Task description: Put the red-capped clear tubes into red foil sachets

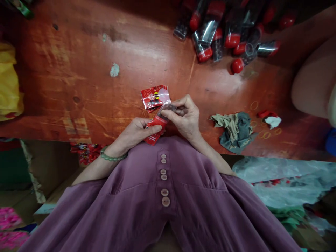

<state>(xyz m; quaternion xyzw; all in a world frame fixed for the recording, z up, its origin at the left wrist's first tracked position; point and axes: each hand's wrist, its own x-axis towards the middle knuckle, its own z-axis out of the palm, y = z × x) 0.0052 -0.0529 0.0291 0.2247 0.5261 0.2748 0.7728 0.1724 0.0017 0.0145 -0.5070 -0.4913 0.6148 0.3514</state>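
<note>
Both my hands meet just above my purple shirt at the near edge of the red wooden table (105, 63). My left hand (135, 133) is closed on the red-capped end of a small clear tube (162, 113) and a red wrapper (153, 138). My right hand (185, 117) pinches the tube's clear upper end. A stack of red printed labels (155, 97) lies on the table just beyond my fingers.
A heap of red-capped clear tubes (225, 35) lies at the far right. A crumpled green-grey rag (235, 129) and loose rubber bands (264, 134) sit right of my hands. Another person's arm (312, 87) enters from the right. A yellow bag (9, 84) is at left.
</note>
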